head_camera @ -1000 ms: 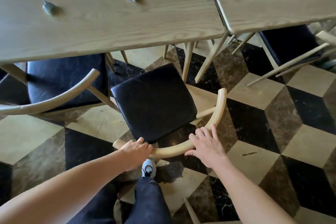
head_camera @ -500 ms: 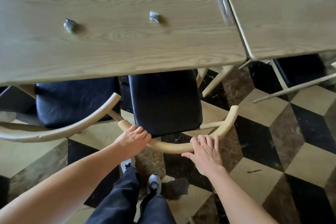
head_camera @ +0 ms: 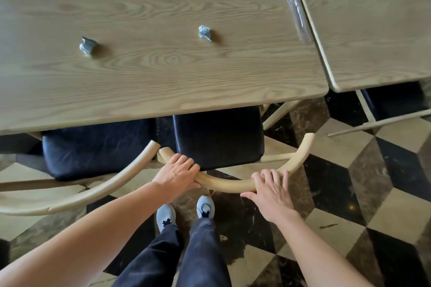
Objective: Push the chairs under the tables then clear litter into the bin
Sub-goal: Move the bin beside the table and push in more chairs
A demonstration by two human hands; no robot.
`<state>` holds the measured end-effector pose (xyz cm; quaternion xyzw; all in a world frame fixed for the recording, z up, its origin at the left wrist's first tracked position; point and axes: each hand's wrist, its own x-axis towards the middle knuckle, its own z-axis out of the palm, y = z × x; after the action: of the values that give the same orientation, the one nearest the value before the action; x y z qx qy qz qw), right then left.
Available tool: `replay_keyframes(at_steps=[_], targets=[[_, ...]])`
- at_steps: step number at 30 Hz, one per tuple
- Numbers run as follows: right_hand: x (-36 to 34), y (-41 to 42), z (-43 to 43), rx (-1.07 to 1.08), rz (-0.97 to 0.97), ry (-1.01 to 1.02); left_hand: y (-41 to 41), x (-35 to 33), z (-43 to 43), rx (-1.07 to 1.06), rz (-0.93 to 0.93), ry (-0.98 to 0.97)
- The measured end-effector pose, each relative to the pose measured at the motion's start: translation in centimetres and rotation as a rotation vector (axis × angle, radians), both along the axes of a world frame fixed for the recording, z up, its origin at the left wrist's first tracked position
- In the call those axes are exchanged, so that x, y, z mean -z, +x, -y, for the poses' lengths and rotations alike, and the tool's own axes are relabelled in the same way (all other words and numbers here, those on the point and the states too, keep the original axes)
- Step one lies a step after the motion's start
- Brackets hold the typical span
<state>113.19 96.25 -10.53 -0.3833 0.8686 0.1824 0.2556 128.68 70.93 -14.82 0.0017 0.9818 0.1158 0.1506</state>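
At the near edge of the long wooden bench [head_camera: 163,81], a chair [head_camera: 226,185] stands with the front of its black seat cushion [head_camera: 219,140] beneath the benchtop and its curved wooden back rail projecting toward the person. The left hand [head_camera: 177,173] grips the left part of the rail, fingers curled over its top. The right hand [head_camera: 270,190] rests on the right part, fingers spread and nearly straight across the wood, thumb on the near side. The hands are apart, with bare rail between them. Litter lies on the bench: a left scrap [head_camera: 87,46] and a middle scrap [head_camera: 204,33], both crumpled, and a clear plastic wrapper [head_camera: 295,13] along the right edge, beside a second bench [head_camera: 373,30]. A neighbouring chair [head_camera: 93,151] stands just to the left, its rail end close beside the held rail. Two shoes [head_camera: 205,208] stand on the chequered floor [head_camera: 349,193] behind the chair.
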Motion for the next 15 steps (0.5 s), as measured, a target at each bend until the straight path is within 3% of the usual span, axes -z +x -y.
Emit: replay_keyframes(at_steps=[15], targets=[[2.1,-9.6,1.9,-0.294,-0.006,-0.137,-5.9,0.9,0.4,-0.182,0.005,-0.027]])
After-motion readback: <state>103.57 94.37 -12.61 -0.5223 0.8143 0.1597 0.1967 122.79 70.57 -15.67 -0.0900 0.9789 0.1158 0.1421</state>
